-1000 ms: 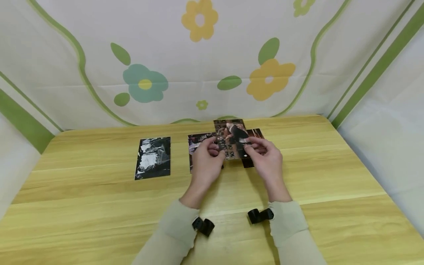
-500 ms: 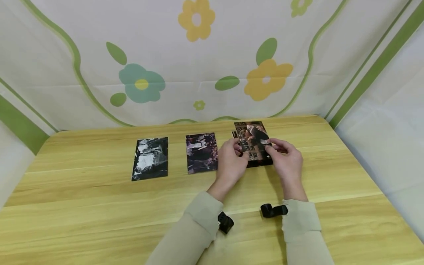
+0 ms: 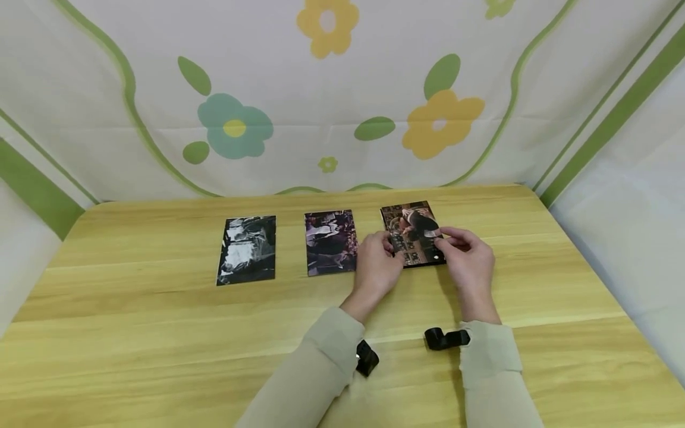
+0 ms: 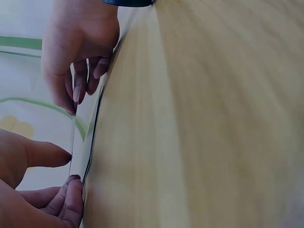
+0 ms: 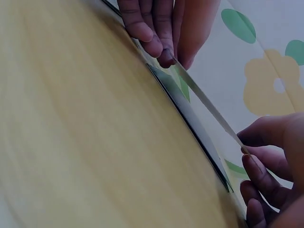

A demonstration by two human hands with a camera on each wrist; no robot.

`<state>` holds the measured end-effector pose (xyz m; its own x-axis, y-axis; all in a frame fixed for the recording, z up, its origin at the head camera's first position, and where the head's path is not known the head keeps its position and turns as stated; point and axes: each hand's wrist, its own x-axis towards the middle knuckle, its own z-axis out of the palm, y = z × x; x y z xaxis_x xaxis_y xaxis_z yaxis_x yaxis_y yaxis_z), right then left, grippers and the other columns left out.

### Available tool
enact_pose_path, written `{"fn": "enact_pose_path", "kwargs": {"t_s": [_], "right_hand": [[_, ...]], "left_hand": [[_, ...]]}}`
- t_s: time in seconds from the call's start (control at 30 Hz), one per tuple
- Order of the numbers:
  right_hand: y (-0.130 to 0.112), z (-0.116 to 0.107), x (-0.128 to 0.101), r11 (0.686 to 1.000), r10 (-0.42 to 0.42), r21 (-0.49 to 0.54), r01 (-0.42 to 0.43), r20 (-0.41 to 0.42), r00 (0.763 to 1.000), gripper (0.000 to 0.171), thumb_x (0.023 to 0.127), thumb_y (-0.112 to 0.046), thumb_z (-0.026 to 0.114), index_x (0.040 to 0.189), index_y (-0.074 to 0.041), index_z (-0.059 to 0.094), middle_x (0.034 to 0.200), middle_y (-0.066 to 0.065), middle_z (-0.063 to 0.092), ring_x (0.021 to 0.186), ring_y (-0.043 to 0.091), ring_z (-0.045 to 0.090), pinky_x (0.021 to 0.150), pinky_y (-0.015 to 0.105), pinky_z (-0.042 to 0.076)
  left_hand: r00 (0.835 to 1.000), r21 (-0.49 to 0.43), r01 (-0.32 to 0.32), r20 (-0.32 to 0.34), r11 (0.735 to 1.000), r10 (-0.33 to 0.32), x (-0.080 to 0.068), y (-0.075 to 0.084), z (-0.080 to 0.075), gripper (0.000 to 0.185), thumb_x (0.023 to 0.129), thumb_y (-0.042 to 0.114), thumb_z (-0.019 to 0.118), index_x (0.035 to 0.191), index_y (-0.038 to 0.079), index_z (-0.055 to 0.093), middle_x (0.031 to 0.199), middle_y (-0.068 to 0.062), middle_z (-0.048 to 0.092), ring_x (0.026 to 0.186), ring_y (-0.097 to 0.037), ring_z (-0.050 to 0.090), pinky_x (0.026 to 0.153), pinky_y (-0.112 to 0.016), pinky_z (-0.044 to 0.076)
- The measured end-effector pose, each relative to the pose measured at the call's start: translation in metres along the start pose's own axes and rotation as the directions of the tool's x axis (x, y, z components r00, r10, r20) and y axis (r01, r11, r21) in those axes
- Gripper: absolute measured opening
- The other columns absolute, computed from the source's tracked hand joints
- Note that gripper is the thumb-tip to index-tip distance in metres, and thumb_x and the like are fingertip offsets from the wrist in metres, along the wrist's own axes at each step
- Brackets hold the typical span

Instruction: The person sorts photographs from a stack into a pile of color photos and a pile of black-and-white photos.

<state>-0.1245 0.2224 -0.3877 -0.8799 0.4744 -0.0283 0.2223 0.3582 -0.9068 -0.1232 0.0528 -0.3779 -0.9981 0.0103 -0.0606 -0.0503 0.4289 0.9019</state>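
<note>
Between one and two o'clock from the middle of the wooden table, a colour photo is held face up in both hands. The left hand sits at its eight o'clock, thumb above and fingers below, pinching the edge with almost no opening. The right hand, at its four o'clock, nips the opposite edge the same way, thumb against fingertips.

Both wrist views catch the colour photo nearly edge-on, raised a little, with a gap between it and a dark-edged lower card on the tabletop.

At nine o'clock from the colour photo lies a purple-toned photo, flat; the left hand is right by its three o'clock edge, and whether they touch I cannot tell. Farther along toward nine o'clock lies a black-and-white photo, well apart from the hands.

Small black wrist cameras show at six o'clock from the left hand and between six and seven o'clock from the right, beside pale sleeves. At twelve o'clock, behind the table, hangs a white backdrop with printed flowers.
</note>
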Motion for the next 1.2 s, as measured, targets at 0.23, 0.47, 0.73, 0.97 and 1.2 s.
{"fn": "enact_pose_path", "kwargs": {"t_s": [0.23,0.47,0.73,0.97,1.2], "right_hand": [[0.004,0.001,0.002,0.998,0.005,-0.062,-0.005,0.0,1.0,0.03,0.096,-0.02,0.079,0.126,-0.013,0.08,0.083,-0.024,0.065,0.083,-0.003,0.062,0.077,0.014,0.049],[0.005,0.004,0.003,0.991,-0.018,-0.135,0.019,0.01,1.0,0.029,0.097,-0.023,0.078,0.125,-0.015,0.081,0.096,-0.008,0.074,0.087,0.0,0.061,0.08,0.018,0.049],[0.006,0.008,0.002,0.983,-0.031,-0.179,0.029,-0.007,1.0,0.027,0.097,-0.024,0.078,0.122,-0.016,0.082,0.103,0.001,0.077,0.088,0.005,0.062,0.08,0.021,0.047],[0.008,0.01,-0.001,0.981,-0.039,-0.19,0.036,-0.013,0.999,0.026,0.098,-0.029,0.078,0.12,-0.017,0.083,0.109,0.008,0.079,0.091,0.009,0.064,0.079,0.021,0.047],[0.007,0.006,0.003,0.99,-0.018,-0.139,0.01,-0.055,0.998,0.03,0.096,-0.028,0.078,0.123,-0.014,0.082,0.105,0.0,0.076,0.089,0.004,0.063,0.079,0.017,0.049]], "left_hand": [[1.0,0.041,-0.003,0.011,0.999,0.003,0.002,0.0,0.002,0.047,0.096,0.008,0.076,0.14,-0.005,0.065,0.108,-0.012,0.07,0.096,-0.022,0.063,0.093,-0.042,0.059],[1.0,0.061,-0.018,0.005,0.998,0.018,0.003,-0.002,0.0,0.046,0.096,0.006,0.074,0.139,-0.007,0.065,0.104,-0.012,0.069,0.092,-0.021,0.06,0.089,-0.04,0.058],[1.0,0.081,-0.01,0.004,0.997,0.01,0.003,-0.004,0.0,0.047,0.096,0.006,0.073,0.14,-0.008,0.064,0.102,-0.011,0.066,0.09,-0.019,0.055,0.087,-0.037,0.056],[0.999,0.101,0.028,0.013,0.994,-0.029,0.002,-0.004,0.002,0.049,0.098,0.006,0.073,0.144,-0.006,0.062,0.104,-0.01,0.064,0.094,-0.02,0.054,0.087,-0.036,0.056],[1.0,0.042,0.012,0.013,0.999,-0.013,0.0,0.0,-0.002,0.046,0.099,0.003,0.07,0.144,-0.005,0.063,0.108,-0.011,0.069,0.094,-0.019,0.061,0.088,-0.035,0.058]]}}
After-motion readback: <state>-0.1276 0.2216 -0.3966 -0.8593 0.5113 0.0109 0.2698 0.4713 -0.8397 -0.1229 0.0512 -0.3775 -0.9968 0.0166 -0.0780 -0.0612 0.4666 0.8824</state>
